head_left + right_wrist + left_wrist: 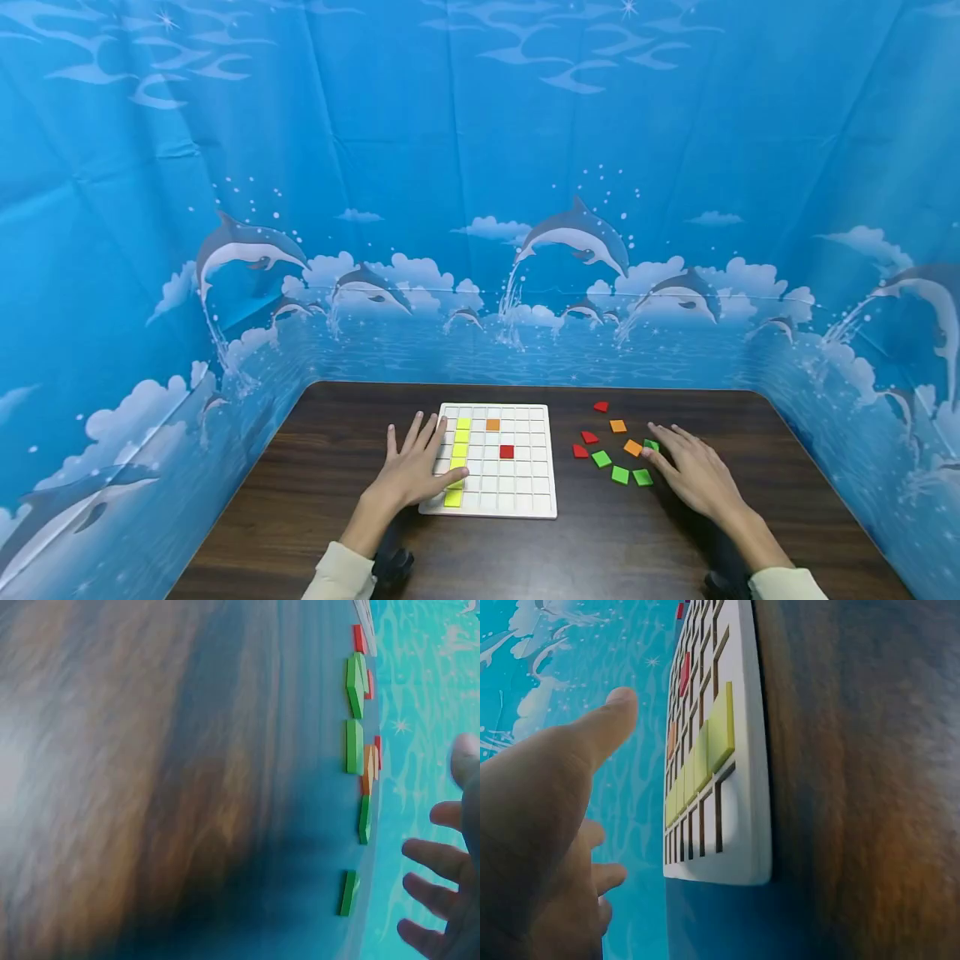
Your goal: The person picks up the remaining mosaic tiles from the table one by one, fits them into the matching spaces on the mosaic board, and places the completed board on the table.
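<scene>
A white grid board (525, 504) lies on the dark wooden table, with a column of yellow tiles (453, 498) along its left side. One orange tile (492, 425) and one red tile (507, 452) sit in other squares. My left hand (408, 477) is spread at the board's left edge, thumb over the yellow column, holding nothing. On the right, my right hand (697, 475) has its fingers extended beside loose tiles, its thumb and fingertips close to a green tile (651, 445) and an orange tile (633, 448). In the right wrist view, green tiles (354, 746) stand apart from those fingers.
Loose red tiles (589, 437), another orange tile (617, 426) and several green ones (620, 475) are scattered between the board and my right hand. A blue dolphin-print curtain (480, 167) surrounds the table (510, 567) at the back and sides.
</scene>
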The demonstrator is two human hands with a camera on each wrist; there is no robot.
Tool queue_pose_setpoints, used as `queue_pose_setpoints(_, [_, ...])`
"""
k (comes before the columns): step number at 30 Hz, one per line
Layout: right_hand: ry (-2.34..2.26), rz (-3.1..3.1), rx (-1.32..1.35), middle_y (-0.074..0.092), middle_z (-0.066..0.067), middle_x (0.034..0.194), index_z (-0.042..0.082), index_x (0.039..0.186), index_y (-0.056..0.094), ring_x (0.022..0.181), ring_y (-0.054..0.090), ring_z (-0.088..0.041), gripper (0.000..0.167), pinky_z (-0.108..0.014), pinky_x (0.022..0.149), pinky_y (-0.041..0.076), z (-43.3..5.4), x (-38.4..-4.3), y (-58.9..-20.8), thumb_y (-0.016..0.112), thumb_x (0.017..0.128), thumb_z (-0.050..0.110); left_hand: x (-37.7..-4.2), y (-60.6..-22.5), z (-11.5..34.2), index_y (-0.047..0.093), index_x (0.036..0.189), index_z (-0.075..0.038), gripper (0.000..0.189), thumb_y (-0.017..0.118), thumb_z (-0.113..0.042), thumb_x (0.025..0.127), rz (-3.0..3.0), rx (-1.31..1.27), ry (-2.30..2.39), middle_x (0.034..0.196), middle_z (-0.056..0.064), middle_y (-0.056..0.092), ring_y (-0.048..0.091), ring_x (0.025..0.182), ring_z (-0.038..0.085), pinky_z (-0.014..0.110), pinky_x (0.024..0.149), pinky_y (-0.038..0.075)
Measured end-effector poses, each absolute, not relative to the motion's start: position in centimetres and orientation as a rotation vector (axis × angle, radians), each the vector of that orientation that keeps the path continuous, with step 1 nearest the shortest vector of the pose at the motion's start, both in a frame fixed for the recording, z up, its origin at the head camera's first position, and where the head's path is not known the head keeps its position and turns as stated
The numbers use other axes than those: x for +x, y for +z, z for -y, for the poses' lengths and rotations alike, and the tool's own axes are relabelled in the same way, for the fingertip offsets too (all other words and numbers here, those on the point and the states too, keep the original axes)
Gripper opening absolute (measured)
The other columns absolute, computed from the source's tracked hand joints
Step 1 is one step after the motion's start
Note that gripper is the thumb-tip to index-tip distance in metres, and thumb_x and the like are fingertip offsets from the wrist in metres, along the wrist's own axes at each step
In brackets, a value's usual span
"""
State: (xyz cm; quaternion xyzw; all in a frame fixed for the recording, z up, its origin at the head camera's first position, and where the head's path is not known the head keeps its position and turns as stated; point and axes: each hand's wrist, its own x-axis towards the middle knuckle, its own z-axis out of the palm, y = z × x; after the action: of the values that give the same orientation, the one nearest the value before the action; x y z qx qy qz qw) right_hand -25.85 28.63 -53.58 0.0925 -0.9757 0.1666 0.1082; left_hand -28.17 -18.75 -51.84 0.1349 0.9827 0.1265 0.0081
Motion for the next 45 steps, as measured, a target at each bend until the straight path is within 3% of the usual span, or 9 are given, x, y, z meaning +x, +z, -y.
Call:
queue_pose_setpoints(5, [0.465, 2.827, 0.262, 0.071, -0.021, 0.137, 0.008, 0.142, 0.069, 0.132, 0.059, -0.048, 0.05, -0.072, 0.105, 0.046, -27.7, -26.5, -53.8, 0.069, 0.104, 0.04, -27.4, -52.0, 19.4, 0.025, 0.17, -0.005, 0.107, 0.066, -0.069, 0.095, -3.031, 0.41, 0.436, 0.178, 0.016, 0.024, 0.014, 0.167, 0.039, 0.074, 0.129, 0.004])
queue_pose_setpoints(13, [0.415, 2.8, 0.267, 0.076, -0.016, 0.125, 0.01, 0.124, 0.078, 0.12, 0.064, -0.041, 0.033, -0.064, 0.099, 0.052, -27.0, -27.2, -54.1, 0.081, 0.096, 0.027, -26.3, -53.2, 20.3, 0.024, 0.169, -0.003, 0.114, 0.07, -0.072, 0.09, -2.91, 0.344, 0.52, 0.178, 0.015, 0.023, 0.023, 0.165, 0.036, 0.069, 0.129, 0.02])
queue_pose_setpoints(21, [0.322, 2.805, 0.293, 0.076, -0.011, 0.111, 0.013, 0.103, 0.082, 0.1, 0.064, -0.032, 0.017, -0.054, 0.084, 0.056, -26.7, -28.0, -54.7, 0.087, 0.09, 0.022, -26.1, -53.7, 20.6, 0.025, 0.17, -0.006, 0.119, 0.066, -0.08, 0.087, -2.847, 0.356, 0.502, 0.179, 0.014, 0.019, 0.015, 0.167, 0.037, 0.072, 0.129, 0.009])
queue_pose_setpoints(29, [0.308, 2.786, 0.323, 0.077, -0.007, 0.102, 0.014, 0.097, 0.082, 0.087, 0.059, -0.024, 0.011, -0.045, 0.073, 0.055, -26.6, -28.6, -54.7, 0.088, 0.088, 0.015, -26.2, -54.4, 21.1, 0.023, 0.171, -0.01, 0.124, 0.063, -0.088, 0.082, -2.86, 0.368, 0.569, 0.18, 0.012, 0.015, 0.006, 0.168, 0.039, 0.081, 0.122, -0.007])
queue_pose_setpoints(36, [0.358, 2.838, 0.315, 0.075, -0.004, 0.099, 0.017, 0.091, 0.081, 0.083, 0.058, -0.019, 0.007, -0.04, 0.069, 0.053, -26.4, -28.7, -54.6, 0.087, 0.089, 0.014, -26.2, -54.5, 21.5, 0.026, 0.171, -0.013, 0.121, 0.063, -0.087, 0.083, -2.853, 0.409, 0.608, 0.18, 0.014, 0.015, 0.006, 0.167, 0.041, 0.085, 0.118, -0.009])
queue_pose_setpoints(45, [0.417, 2.882, 0.28, 0.073, -0.006, 0.101, 0.013, 0.096, 0.083, 0.064, 0.051, -0.013, 0.005, -0.03, 0.051, 0.041, -25.9, -28.6, -54.4, 0.084, 0.091, 0.014, -26.3, -55.0, 21.6, 0.024, 0.172, -0.015, 0.122, 0.059, -0.091, 0.082, -2.876, 0.378, 0.576, 0.18, 0.013, 0.015, 0.007, 0.167, 0.041, 0.085, 0.119, -0.007])
